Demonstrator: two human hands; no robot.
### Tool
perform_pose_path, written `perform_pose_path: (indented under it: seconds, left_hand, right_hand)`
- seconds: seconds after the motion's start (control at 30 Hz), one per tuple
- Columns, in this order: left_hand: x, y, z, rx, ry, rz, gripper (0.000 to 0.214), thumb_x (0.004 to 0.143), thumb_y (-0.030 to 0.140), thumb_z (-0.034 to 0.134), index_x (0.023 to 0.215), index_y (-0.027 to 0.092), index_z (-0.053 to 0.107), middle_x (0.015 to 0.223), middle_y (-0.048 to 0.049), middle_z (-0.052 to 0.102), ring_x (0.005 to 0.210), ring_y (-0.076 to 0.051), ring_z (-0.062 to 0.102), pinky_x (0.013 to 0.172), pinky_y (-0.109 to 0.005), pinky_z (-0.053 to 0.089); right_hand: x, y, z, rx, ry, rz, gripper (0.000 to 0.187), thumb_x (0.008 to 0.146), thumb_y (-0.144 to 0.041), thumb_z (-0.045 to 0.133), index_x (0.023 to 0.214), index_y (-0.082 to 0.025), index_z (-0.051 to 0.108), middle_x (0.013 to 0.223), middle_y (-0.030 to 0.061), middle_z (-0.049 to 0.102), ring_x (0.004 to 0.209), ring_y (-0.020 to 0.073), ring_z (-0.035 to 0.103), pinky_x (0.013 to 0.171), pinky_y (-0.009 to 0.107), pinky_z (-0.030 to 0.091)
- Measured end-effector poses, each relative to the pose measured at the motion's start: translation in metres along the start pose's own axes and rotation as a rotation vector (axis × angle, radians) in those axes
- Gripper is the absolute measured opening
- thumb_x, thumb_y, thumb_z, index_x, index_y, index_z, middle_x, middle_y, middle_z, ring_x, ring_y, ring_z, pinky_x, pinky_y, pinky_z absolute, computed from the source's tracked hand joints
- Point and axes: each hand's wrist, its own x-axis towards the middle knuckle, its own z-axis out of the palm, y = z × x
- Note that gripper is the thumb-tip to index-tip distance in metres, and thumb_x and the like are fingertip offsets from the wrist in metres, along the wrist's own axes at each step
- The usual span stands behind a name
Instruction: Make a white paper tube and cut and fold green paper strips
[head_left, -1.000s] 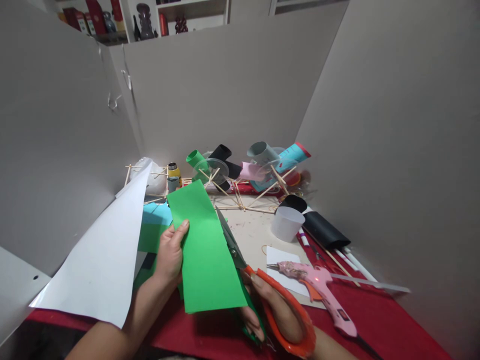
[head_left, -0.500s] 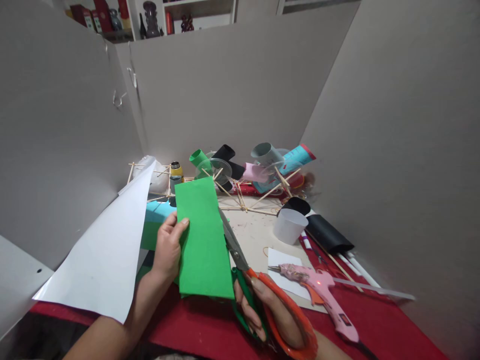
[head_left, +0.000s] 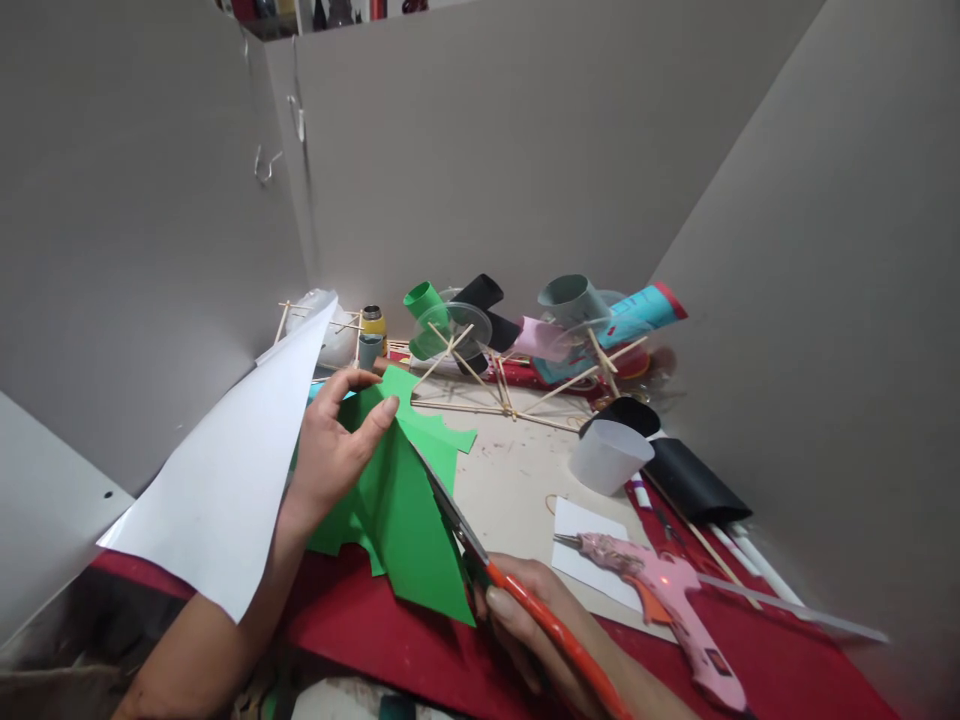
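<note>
My left hand pinches the upper edge of a green sheet, thumb and fingers closed on it, holding it tilted over the red tabletop. My right hand grips orange-handled scissors; their blades lie shut along the right edge of the green sheet. More green paper lies flat under the held sheet.
A large white sheet curls up at left. A pink glue gun lies on white paper at right, near a translucent cup and black rolls. Rolled tubes and wooden sticks clutter the back. Grey partition walls enclose the desk.
The green sheet has turned from facing me to edge-on and tilted. My left hand shifted up to its top edge. The scissors swung lower and their blades closed. The view moved down.
</note>
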Motion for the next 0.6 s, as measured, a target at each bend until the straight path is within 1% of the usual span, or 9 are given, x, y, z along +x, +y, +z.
perform_pose_path:
  seconds: [0.13,0.2,0.27,0.37,0.47,0.6]
  left_hand:
    - [-0.002,-0.005,-0.002,0.183,0.094,0.113,0.021,0.069,0.028,0.078,0.086,0.023,0.065,0.09,-0.0017,0.061,0.093,-0.021,0.055,0.091,-0.028,0.038]
    - [-0.003,-0.005,-0.002,0.234,0.099,0.105,0.022,0.068,0.029,0.078,0.082,0.022,0.062,0.084,-0.0004,0.059,0.086,-0.02,0.053,0.086,-0.027,0.038]
    - [-0.003,-0.006,-0.003,0.249,0.075,0.083,0.021,0.07,0.031,0.077,0.079,0.022,0.06,0.079,0.0011,0.057,0.078,-0.017,0.051,0.079,-0.026,0.038]
    - [-0.001,-0.007,-0.006,0.225,-0.009,0.036,0.02,0.073,0.032,0.074,0.076,0.021,0.058,0.073,0.0032,0.054,0.07,-0.014,0.048,0.069,-0.024,0.036]
    - [0.002,-0.009,-0.01,0.138,-0.145,-0.084,0.018,0.076,0.035,0.071,0.074,0.019,0.062,0.07,0.0024,0.058,0.067,-0.014,0.05,0.064,-0.023,0.037]
    - [0.005,-0.012,-0.015,-0.065,-0.3,-0.314,0.018,0.076,0.036,0.071,0.077,0.018,0.07,0.071,-0.0008,0.065,0.062,-0.015,0.056,0.058,-0.023,0.042]
  right_hand:
    - [0.001,0.0,0.001,0.005,0.0,0.006,0.05,0.088,-0.068,0.043,0.074,-0.02,0.046,0.047,-0.0083,0.036,0.036,0.0056,0.03,0.036,0.02,0.021]
    - [0.002,0.0,0.0,-0.02,0.004,-0.011,0.05,0.088,-0.067,0.043,0.073,-0.02,0.044,0.048,-0.0078,0.036,0.038,0.0058,0.03,0.037,0.021,0.021]
    - [0.002,-0.001,-0.001,-0.062,-0.003,-0.027,0.048,0.09,-0.065,0.042,0.071,-0.02,0.043,0.049,-0.0072,0.037,0.04,0.0063,0.031,0.038,0.021,0.021]
    - [0.002,-0.001,-0.003,-0.105,-0.016,-0.035,0.046,0.092,-0.062,0.042,0.073,-0.02,0.045,0.05,-0.0066,0.038,0.042,0.007,0.031,0.04,0.022,0.021]
    - [0.0,0.0,-0.005,-0.08,-0.021,-0.004,0.046,0.091,-0.063,0.044,0.076,-0.019,0.049,0.052,-0.0064,0.039,0.042,0.0068,0.032,0.041,0.023,0.022]
    - [-0.004,0.005,-0.008,0.156,-0.09,0.128,0.047,0.085,-0.066,0.051,0.077,-0.019,0.052,0.048,-0.006,0.041,0.04,0.0074,0.032,0.041,0.025,0.02]
